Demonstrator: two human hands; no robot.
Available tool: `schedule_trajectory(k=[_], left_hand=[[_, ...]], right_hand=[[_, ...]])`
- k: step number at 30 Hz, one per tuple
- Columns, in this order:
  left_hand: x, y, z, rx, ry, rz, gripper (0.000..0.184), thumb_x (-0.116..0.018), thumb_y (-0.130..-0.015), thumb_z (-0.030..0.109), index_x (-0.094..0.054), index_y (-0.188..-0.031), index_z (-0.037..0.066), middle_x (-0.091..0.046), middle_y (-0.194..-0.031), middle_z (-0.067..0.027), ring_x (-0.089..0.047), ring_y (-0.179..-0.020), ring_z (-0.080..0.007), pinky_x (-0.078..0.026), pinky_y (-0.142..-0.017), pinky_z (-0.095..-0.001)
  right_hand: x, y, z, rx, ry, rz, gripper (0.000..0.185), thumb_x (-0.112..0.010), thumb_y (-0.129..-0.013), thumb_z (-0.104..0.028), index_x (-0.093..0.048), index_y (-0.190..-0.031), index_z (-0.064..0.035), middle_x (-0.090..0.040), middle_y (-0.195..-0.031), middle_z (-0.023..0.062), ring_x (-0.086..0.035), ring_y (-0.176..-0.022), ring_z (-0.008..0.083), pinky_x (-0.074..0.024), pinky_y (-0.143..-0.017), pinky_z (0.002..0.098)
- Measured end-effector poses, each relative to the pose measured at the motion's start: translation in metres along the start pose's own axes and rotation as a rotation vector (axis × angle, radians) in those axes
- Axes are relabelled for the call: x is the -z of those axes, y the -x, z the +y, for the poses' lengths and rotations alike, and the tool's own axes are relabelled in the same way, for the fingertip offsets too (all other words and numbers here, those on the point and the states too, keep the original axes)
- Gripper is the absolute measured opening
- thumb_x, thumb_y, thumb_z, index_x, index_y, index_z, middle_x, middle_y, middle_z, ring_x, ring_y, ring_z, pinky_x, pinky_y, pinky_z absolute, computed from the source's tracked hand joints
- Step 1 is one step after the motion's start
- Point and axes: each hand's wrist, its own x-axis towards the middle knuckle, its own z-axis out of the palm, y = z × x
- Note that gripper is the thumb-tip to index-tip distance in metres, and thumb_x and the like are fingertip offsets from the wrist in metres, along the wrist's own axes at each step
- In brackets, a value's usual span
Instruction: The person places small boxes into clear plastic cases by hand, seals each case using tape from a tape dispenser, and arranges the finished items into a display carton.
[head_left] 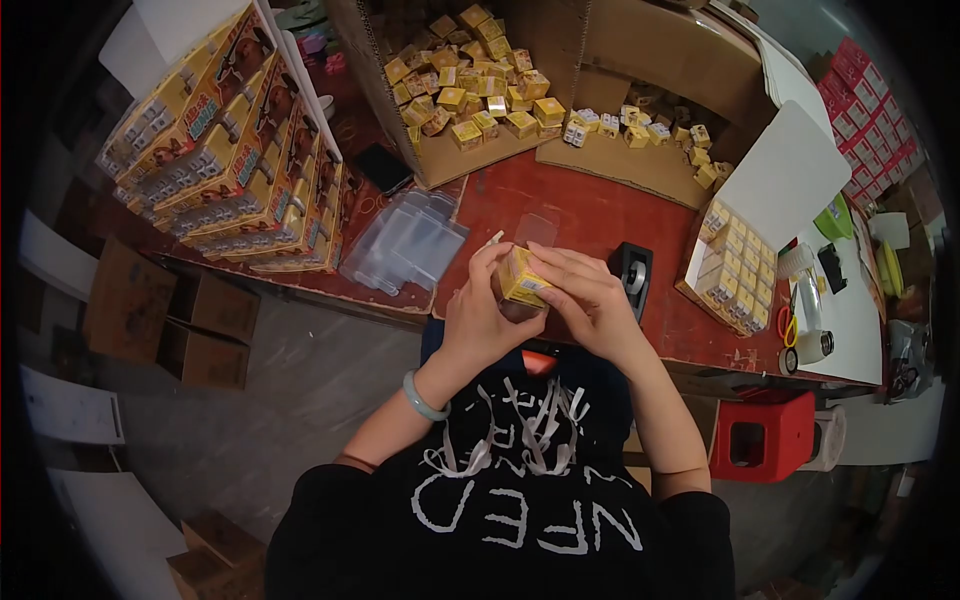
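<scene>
Close to the table's front edge, both hands are around a small yellow box (521,282). My left hand (480,318) wraps its left side and underside, a pale bangle on that wrist. My right hand (588,297) grips the box from the right, with fingers across its top. A clear plastic piece (541,228) shows just beyond the fingertips; whether it touches the box I cannot tell. Flat clear plastic sheets (408,245) lie to the left of my left hand. A black tape dispenser (632,268) stands right of my right hand.
Large cartons (480,165) at the back hold many small yellow boxes (490,85). Stacked display boxes (235,150) rise at left, near a black phone (383,168). At right are an open display box (730,265), scissors (788,328) and a red stool (765,435).
</scene>
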Motion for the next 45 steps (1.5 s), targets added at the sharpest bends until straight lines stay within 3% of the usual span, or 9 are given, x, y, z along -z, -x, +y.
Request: schedule_trajectory(k=[13, 16, 18, 20, 23, 29, 33, 39, 45], left_hand=[[-0.008, 0.004, 0.007, -0.153, 0.036, 0.036, 0.075, -0.084, -0.067, 0.017, -0.038, -0.126, 0.012, -0.058, -0.11, -0.016, -0.064, -0.095, -0.0385, -0.054, -0.074, -0.0445], [-0.009, 0.005, 0.004, -0.118, 0.119, 0.006, 0.069, -0.085, -0.068, 0.019, -0.041, -0.121, 0.012, -0.058, -0.11, -0.0157, -0.064, -0.095, -0.0383, -0.054, -0.074, -0.0441], [-0.014, 0.007, 0.005, -0.105, 0.166, -0.004, 0.068, -0.085, -0.068, 0.02, -0.041, -0.119, 0.013, -0.057, -0.11, -0.0158, -0.064, -0.095, -0.0381, -0.054, -0.074, -0.0435], [-0.017, 0.01, 0.009, -0.116, 0.17, -0.037, 0.068, -0.085, -0.068, 0.021, -0.04, -0.118, 0.013, -0.057, -0.11, -0.016, -0.064, -0.095, -0.0378, -0.054, -0.075, -0.0426], [-0.014, 0.011, 0.012, -0.101, 0.171, -0.104, 0.073, -0.085, -0.068, 0.02, -0.036, -0.121, 0.012, -0.059, -0.105, -0.0158, -0.065, -0.094, -0.0362, -0.054, -0.077, -0.041], [-0.017, 0.009, 0.015, -0.027, 0.337, -0.091, 0.085, -0.084, -0.066, 0.01, -0.024, -0.127, 0.007, -0.06, -0.1, -0.0149, -0.066, -0.092, -0.0277, -0.052, -0.078, -0.0367], [-0.022, 0.011, 0.014, -0.043, 0.348, -0.109, 0.087, -0.083, -0.066, 0.01, -0.022, -0.128, 0.006, -0.06, -0.101, -0.0149, -0.065, -0.091, -0.0281, -0.052, -0.077, -0.0365], [-0.02, 0.012, 0.021, 0.091, 0.249, -0.214, 0.088, -0.084, -0.069, 0.005, -0.02, -0.129, 0.004, -0.057, -0.116, -0.0174, -0.06, -0.105, -0.0236, -0.047, -0.092, -0.0351], [-0.023, 0.013, 0.021, 0.096, 0.298, -0.217, 0.09, -0.082, -0.069, 0.003, -0.018, -0.132, 0.003, -0.055, -0.118, -0.0185, -0.058, -0.109, -0.0239, -0.046, -0.093, -0.0352]], right_hand=[[0.009, 0.003, -0.014, 0.162, 0.209, 0.046, 0.027, -0.069, -0.084, -0.008, -0.069, -0.111, -0.0057, -0.066, -0.115, 0.0099, -0.061, -0.106, 0.0257, -0.0418, -0.096, 0.0377], [-0.001, 0.013, -0.013, -0.006, -0.106, 0.381, 0.026, -0.067, -0.089, -0.008, -0.067, -0.114, -0.0041, -0.064, -0.12, 0.0128, -0.06, -0.106, 0.02, -0.0439, -0.096, 0.0351], [-0.007, 0.009, -0.014, -0.361, -0.881, 0.442, 0.027, -0.06, -0.096, -0.011, -0.06, -0.12, 0.002, -0.061, -0.126, 0.0145, -0.06, -0.109, 0.0177, -0.0491, -0.095, 0.0338], [-0.012, 0.015, -0.002, -0.618, -1.315, 0.093, 0.033, -0.056, -0.1, -0.019, -0.058, -0.123, 0.0046, -0.059, -0.13, 0.0176, -0.06, -0.117, 0.0226, -0.0506, -0.098, 0.0379], [-0.01, 0.013, -0.005, -0.635, -1.142, 0.103, 0.034, -0.054, -0.1, -0.018, -0.061, -0.121, 0.0075, -0.06, -0.131, 0.0165, -0.059, -0.118, 0.0227, -0.0492, -0.098, 0.0365], [-0.012, 0.018, -0.014, -0.066, -0.403, 0.192, 0.033, -0.065, -0.093, -0.011, -0.063, -0.124, 0.0019, -0.062, -0.13, 0.0177, -0.055, -0.125, 0.0298, -0.0411, -0.106, 0.0392], [-0.007, 0.026, -0.019, -0.122, -0.344, 0.148, 0.035, -0.066, -0.091, -0.008, -0.063, -0.125, 0.0005, -0.061, -0.131, 0.0179, -0.055, -0.124, 0.0286, -0.0412, -0.106, 0.0381], [-0.008, 0.028, -0.017, -0.432, -0.947, 0.247, 0.032, -0.063, -0.093, -0.003, -0.064, -0.124, 0.0013, -0.06, -0.131, 0.0176, -0.054, -0.123, 0.0227, -0.0431, -0.104, 0.0339], [-0.003, 0.032, -0.013, -0.299, -0.659, 0.15, 0.029, -0.061, -0.096, -0.008, -0.065, -0.123, -0.0002, -0.059, -0.134, 0.0152, -0.052, -0.126, 0.0242, -0.0414, -0.105, 0.0366]])
